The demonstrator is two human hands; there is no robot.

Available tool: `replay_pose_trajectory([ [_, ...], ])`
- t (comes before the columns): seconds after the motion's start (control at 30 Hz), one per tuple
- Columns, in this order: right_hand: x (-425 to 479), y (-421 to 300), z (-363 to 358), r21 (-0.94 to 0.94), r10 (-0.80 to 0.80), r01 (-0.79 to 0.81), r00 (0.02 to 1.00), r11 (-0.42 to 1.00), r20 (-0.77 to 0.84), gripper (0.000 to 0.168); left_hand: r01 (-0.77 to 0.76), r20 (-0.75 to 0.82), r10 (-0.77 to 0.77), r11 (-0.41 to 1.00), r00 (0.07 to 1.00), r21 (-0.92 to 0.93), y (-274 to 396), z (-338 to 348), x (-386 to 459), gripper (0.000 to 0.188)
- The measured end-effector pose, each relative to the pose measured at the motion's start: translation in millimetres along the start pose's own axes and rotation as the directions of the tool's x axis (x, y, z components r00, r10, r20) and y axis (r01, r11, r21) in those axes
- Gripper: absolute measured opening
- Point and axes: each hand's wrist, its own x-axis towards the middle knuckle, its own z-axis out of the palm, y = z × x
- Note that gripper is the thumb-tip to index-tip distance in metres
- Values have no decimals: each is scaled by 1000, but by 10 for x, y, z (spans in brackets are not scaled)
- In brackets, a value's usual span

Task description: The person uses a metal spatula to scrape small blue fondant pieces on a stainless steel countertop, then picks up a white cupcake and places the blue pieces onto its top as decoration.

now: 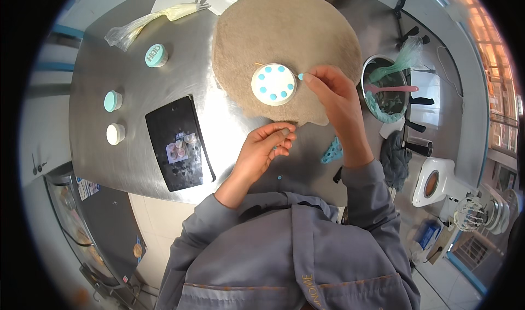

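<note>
A small round white-topped cake (274, 84) stands on a brown cloth-covered round (287, 27), with several blue dots in a ring on its top. Just right of the cake, my right hand (334, 89) pinches a small blue disc (301, 76) between thumb and forefinger. Below the cake, near the cloth's lower edge, my left hand (268, 144) has its fingers curled; a bit of blue shows among them, and whether it is held cannot be told. A thin wooden stick (259, 64) shows at the cake's upper left. A blue patterned piece (332, 151) lies beside my right forearm.
Left on the steel table (135, 84) are a tablet (179, 146), small tubs with teal (113, 101) and white (116, 133) tops, a teal lettered one (156, 55), and a cream piping bag (164, 17). Right are a metal bowl (385, 105) with a pink spatula (393, 89), knives and a mixer (434, 183).
</note>
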Motion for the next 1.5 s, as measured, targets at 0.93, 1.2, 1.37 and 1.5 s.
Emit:
replay_pose_trajectory([
  [0.93,152,10,110,-216,-86,101,993,971,76,13,4,-21,-4,1000,1000,-25,73,-37,16,25],
  [1.2,152,26,111,-212,-76,88,995,973,62,13,-3,-18,2,1000,1000,-31,67,-49,19,25],
  [1.37,145,33,113,-192,-58,62,998,980,28,12,1,-42,-2,999,999,-37,69,-30,16,25],
  [1.5,153,66,92,-125,-106,103,994,987,-20,9,-2,-46,0,999,999,-38,63,-40,16,25],
])
